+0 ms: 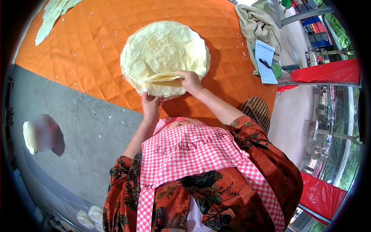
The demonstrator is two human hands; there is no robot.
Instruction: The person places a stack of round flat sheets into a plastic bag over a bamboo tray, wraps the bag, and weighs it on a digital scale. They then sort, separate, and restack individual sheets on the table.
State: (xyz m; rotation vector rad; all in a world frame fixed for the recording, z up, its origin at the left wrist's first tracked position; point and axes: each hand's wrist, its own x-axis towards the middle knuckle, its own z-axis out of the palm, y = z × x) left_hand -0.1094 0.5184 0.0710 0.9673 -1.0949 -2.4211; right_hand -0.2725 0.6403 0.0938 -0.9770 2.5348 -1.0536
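Note:
A tall stack of thin, pale round flatbreads (162,48) lies on an orange cloth (89,50). My right hand (191,82) pinches the near edge of the upper sheets, which is lifted and folded back in a ridge. Lower and to the left, my left hand (151,104) touches the stack's near rim, its fingertips at the edge of the lower sheets. Whether its fingers grip a sheet is too small to tell.
An open notebook (264,62) with a black pen and a crumpled grey cloth (259,23) lie at the right. A round slatted object (257,112) is beside my right arm. More pale sheets (54,15) lie top left. Bagged flatbreads (91,217) sit lower left.

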